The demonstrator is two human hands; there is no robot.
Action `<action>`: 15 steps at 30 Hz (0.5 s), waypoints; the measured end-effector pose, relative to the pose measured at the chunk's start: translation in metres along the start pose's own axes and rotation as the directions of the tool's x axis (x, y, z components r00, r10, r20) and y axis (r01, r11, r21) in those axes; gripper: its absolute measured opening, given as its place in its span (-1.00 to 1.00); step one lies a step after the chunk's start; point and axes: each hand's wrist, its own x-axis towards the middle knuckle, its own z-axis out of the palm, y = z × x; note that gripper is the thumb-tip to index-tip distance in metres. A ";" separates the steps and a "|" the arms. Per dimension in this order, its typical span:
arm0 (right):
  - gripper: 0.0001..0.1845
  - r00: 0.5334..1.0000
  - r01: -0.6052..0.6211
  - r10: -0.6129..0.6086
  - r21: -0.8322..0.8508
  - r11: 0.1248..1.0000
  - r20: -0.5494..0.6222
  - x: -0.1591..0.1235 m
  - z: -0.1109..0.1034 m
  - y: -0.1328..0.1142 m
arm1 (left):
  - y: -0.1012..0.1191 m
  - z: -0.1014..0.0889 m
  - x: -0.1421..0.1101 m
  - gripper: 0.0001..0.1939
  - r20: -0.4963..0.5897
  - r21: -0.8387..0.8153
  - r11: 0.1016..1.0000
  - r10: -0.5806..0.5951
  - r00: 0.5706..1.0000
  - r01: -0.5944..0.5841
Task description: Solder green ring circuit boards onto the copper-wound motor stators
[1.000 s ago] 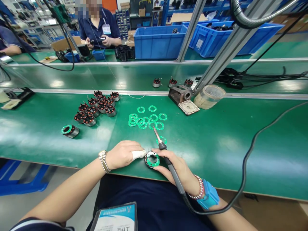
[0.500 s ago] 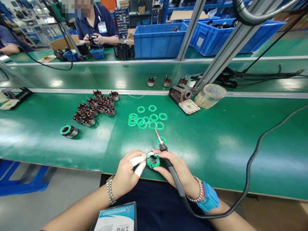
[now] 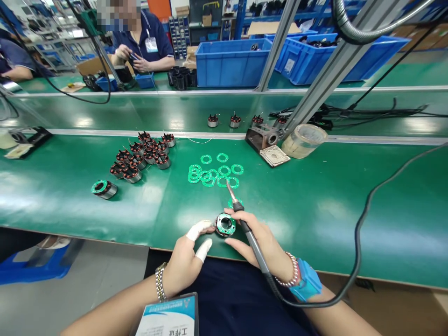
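A round motor stator with a green ring board on top [image 3: 225, 225] lies on the green bench near its front edge. My left hand [image 3: 191, 255], with white tape on two fingertips, touches the stator's left side with a pinching finger and thumb. My right hand [image 3: 261, 241] steadies the stator's right side and grips a black soldering iron [image 3: 245, 226], whose tip points up and away over the bench. A watch sits on my left wrist, a blue strap and bead bracelet on my right.
Loose green ring boards [image 3: 215, 173] lie just beyond the stator. A cluster of wound stators [image 3: 142, 155] and one boarded stator [image 3: 103, 188] sit left. An iron stand with sponge [image 3: 268, 143], a tape roll [image 3: 304, 139] and blue bins [image 3: 231, 60] stand farther back. A person works across the belt.
My left hand slid back toward me and now touches the stator only with its taped fingertips. The stator and my right hand shifted slightly forward. The small stators on the far belt moved left.
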 end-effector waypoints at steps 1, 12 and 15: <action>-0.60 1.000 0.004 -0.004 -0.005 1.000 0.000 0.000 0.000 -0.001 | -0.002 -0.002 0.003 -0.70 -0.003 0.038 0.998 0.045 0.999 -0.044; -0.66 1.000 0.016 -0.017 0.031 0.999 0.019 0.001 0.001 0.003 | -0.014 -0.025 0.037 -0.78 0.167 0.266 0.808 0.498 0.851 -0.525; -0.67 0.999 0.036 -0.037 0.036 0.999 0.014 0.001 0.000 0.003 | -0.014 -0.025 0.035 -0.77 0.167 0.265 0.809 0.498 0.851 -0.525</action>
